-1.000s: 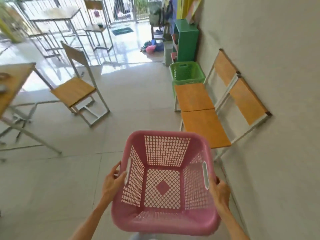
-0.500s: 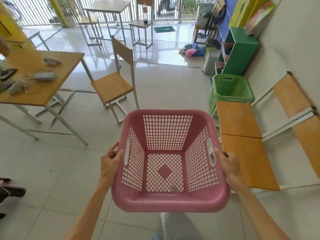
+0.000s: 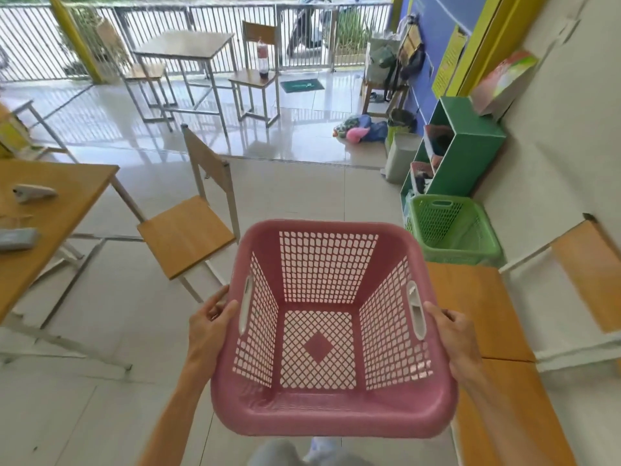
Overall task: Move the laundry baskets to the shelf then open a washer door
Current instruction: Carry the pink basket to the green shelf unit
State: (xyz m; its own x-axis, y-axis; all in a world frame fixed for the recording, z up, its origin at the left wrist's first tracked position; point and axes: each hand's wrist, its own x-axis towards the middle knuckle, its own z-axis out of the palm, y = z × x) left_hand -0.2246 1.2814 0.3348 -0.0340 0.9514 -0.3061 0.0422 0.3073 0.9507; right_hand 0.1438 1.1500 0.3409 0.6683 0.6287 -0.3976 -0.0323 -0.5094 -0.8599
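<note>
An empty pink laundry basket (image 3: 331, 417) hangs in front of me at waist height. My left hand (image 3: 206, 326) grips its left side by the handle slot, and my right hand (image 3: 452, 334) grips the right side the same way. A green laundry basket (image 3: 460, 253) stands on the floor ahead to the right, against the wall. Behind it is a green cubby shelf (image 3: 470, 142) with items in its compartments. No washer shows in this view.
A row of wooden bench seats (image 3: 477, 311) runs along the right wall beside me. A chair (image 3: 188, 230) and a wooden table (image 3: 60, 196) stand to the left. A grey bin (image 3: 400, 159) and a pile of clothes (image 3: 359, 129) lie near the shelf.
The view has swung left and lifted, so the wall takes less of the frame and the green basket and shelf sit farther right. The pink basket stays held in both hands.
</note>
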